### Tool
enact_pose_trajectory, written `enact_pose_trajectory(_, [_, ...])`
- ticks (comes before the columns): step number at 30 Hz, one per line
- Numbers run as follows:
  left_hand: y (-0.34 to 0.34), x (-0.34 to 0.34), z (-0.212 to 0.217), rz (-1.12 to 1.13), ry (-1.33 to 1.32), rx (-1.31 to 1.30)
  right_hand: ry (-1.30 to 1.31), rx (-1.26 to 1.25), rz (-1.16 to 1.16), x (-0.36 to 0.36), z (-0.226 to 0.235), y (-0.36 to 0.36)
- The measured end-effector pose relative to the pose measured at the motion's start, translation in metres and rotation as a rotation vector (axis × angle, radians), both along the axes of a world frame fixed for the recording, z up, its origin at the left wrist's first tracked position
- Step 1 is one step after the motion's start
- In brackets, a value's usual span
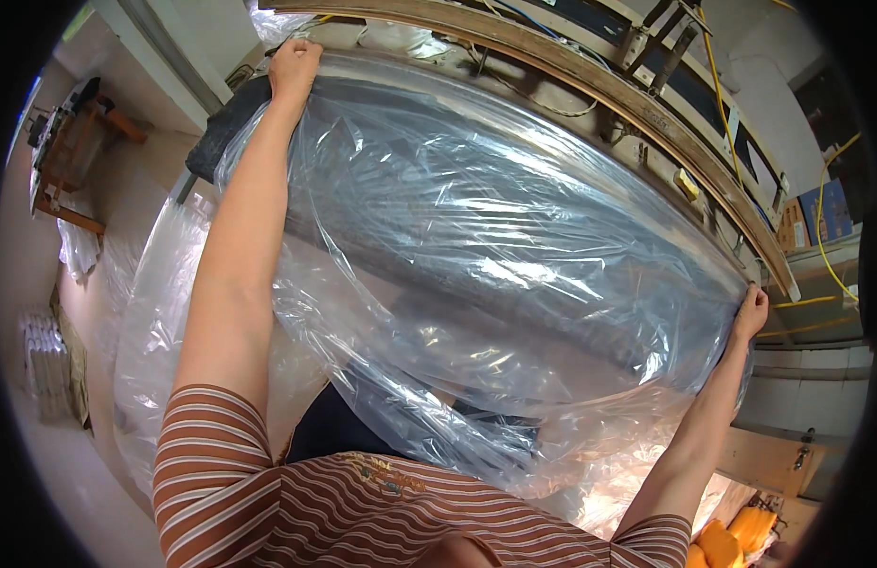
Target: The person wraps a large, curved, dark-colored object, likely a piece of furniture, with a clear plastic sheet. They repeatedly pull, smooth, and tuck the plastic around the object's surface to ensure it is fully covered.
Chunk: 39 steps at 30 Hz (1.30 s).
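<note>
A wide sheet of clear plastic film (pixel 476 218) is stretched between my two outspread arms and drapes down toward my body. My left hand (pixel 295 68) pinches its far left corner, fingers closed. At the right end, my right hand (pixel 753 310) is closed on the film's other upper corner. The film's far edge runs taut between both hands, along a long machine bar. Beneath the film shows a dark padded surface (pixel 232 128), its left end uncovered. Loose folds of film hang over my lap.
Beyond the film runs a long wooden-edged machine beam (pixel 552 71) with metal brackets (pixel 658 43) and a yellow hose (pixel 718 85). A wooden stand (pixel 74 180) and stacked plastic bundles (pixel 45 364) are at left. Boxes (pixel 827 213) sit at far right, orange items (pixel 737 540) at lower right.
</note>
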State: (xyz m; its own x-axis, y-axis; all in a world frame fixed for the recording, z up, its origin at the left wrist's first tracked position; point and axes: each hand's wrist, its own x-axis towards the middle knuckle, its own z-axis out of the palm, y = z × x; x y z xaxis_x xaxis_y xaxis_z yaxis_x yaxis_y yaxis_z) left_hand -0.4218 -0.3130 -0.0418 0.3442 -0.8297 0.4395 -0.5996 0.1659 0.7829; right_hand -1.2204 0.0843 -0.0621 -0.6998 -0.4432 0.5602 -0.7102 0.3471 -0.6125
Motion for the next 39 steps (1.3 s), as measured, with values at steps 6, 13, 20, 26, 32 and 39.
enact_pose_trajectory(6, [-0.016, 0.019, 0.0, -0.023, 0.189, 0.163, 0.193, 0.132, -0.228, -0.018, 0.004, 0.001])
enact_pose_trajectory(13, [-0.003, 0.038, 0.012, -0.086, 0.696, 0.063, -0.048, -0.088, -0.042, 0.016, 0.018, 0.0])
enact_pose_trajectory(20, [0.014, -0.011, 0.002, -0.151, -0.279, 0.359, -0.563, -0.26, 0.061, 0.003, 0.038, 0.038])
enact_pose_trajectory(26, [-0.049, 0.237, -0.013, -0.109, -0.071, 0.216, -0.147, 0.259, 0.091, 0.102, 0.08, 0.086])
enact_pose_trajectory(32, [-0.053, 0.349, 0.03, 0.323, -0.917, 0.407, 0.296, 0.376, 0.25, 0.184, 0.044, 0.156])
enact_pose_trajectory(39, [0.121, -0.083, 0.038, -0.831, -0.684, -0.027, 0.317, 0.448, 0.238, 0.189, 0.036, 0.148])
